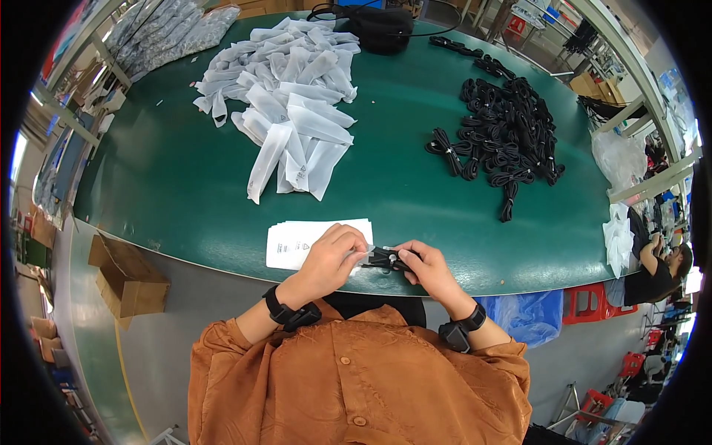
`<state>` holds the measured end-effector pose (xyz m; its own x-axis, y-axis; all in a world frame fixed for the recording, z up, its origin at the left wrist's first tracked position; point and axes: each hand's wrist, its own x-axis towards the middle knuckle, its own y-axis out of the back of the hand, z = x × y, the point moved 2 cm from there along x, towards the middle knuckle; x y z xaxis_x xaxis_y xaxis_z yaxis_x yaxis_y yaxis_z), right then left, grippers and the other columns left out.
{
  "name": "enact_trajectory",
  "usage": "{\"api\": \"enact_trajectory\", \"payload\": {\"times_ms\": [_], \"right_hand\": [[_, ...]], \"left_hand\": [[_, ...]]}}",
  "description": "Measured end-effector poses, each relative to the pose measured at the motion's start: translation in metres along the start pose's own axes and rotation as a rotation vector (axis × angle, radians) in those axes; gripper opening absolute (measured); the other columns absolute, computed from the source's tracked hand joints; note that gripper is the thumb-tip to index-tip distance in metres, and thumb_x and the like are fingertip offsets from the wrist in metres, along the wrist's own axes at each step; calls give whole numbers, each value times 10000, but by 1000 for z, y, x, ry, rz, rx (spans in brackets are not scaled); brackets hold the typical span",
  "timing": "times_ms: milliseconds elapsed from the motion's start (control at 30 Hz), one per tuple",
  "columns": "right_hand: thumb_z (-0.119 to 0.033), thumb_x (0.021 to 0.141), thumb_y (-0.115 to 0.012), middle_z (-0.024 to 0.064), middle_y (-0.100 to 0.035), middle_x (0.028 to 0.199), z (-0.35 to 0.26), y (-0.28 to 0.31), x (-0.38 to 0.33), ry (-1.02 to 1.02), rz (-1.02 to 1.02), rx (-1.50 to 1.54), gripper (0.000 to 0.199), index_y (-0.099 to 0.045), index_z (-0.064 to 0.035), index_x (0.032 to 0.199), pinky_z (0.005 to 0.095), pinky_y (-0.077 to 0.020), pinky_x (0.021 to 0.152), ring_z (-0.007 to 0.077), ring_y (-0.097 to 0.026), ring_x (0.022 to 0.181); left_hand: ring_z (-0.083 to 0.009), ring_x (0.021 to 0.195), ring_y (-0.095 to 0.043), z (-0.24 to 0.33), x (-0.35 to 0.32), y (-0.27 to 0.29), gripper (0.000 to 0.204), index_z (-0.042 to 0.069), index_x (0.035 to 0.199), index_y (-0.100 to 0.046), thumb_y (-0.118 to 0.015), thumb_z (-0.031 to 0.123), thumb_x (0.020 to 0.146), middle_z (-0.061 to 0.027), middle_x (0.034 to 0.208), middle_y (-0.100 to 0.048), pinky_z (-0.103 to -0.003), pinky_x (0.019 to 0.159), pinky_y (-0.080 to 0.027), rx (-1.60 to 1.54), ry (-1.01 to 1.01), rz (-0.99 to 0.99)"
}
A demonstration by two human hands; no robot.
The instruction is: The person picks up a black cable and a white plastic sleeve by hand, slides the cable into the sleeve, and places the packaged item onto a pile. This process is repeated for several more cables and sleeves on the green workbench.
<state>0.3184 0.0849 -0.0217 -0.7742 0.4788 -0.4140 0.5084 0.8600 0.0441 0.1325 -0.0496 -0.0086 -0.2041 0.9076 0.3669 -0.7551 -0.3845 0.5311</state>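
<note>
At the near edge of the green table, my right hand (pixel 429 268) is closed around one end of a coiled black cable bundle (pixel 384 259). My left hand (pixel 335 254) pinches at the bundle's other end, where a bit of clear plastic shows at the fingertips. It looks like the mouth of a bag, though the fingers partly hide it. Under and beside my left hand lies a stack of flat white printed bags (pixel 285 245).
A large heap of filled whitish bags (pixel 297 96) covers the table's far left-centre. Many coiled black cables (pixel 512 133) are piled at right. A black pouch (pixel 382 31) sits at the far edge. On the floor are a cardboard box (pixel 130 278) and a red stool (pixel 589 302).
</note>
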Motion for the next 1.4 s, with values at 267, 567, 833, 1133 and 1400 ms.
{"api": "enact_trajectory", "payload": {"times_ms": [267, 567, 833, 1133, 1400], "right_hand": [[-177, 1044, -513, 80, -627, 832, 9, -10, 3, 305, 67, 53, 211, -569, 7, 1131, 217, -328, 468, 68, -410, 512], [-164, 1039, -493, 154, -615, 840, 16, 6, 8, -210, -71, 688, 203, -550, 19, 1106, 232, -320, 439, 107, -414, 505], [-171, 1031, -519, 181, -637, 826, 19, 5, 11, -330, -171, 839, 216, -538, 19, 1130, 259, -338, 432, 139, -444, 491], [-385, 1053, -487, 171, -597, 733, 59, 24, 6, -406, -162, 733, 315, -496, -72, 1095, 288, -364, 408, 189, -475, 452], [-400, 1060, -447, 91, -470, 618, 42, 35, 11, -444, -294, 817, 342, -509, -64, 1073, 297, -279, 427, 168, -337, 390]], "left_hand": [[-276, 942, -602, 1, 5, 4, 121, 26, 880, -578, -681, -27, 845, -98, 1016, -647, -346, 793, -499, 2, -8, 58], [-256, 941, -605, 0, -2, 8, 109, 16, 906, -603, -677, -34, 843, -98, 1031, -643, -334, 771, -508, -29, -43, 45], [-276, 928, -618, -3, 0, 11, 90, 17, 905, -634, -658, -45, 844, -107, 1052, -636, -356, 790, -526, -21, -163, 35], [-289, 955, -618, -7, -6, -22, 122, 18, 931, -619, -657, -48, 836, -108, 1050, -612, -372, 818, -523, -30, -240, 86], [-288, 910, -582, -5, 6, -27, 107, 21, 920, -579, -661, 6, 852, -101, 992, -567, -365, 787, -502, 81, -246, 143]]}}
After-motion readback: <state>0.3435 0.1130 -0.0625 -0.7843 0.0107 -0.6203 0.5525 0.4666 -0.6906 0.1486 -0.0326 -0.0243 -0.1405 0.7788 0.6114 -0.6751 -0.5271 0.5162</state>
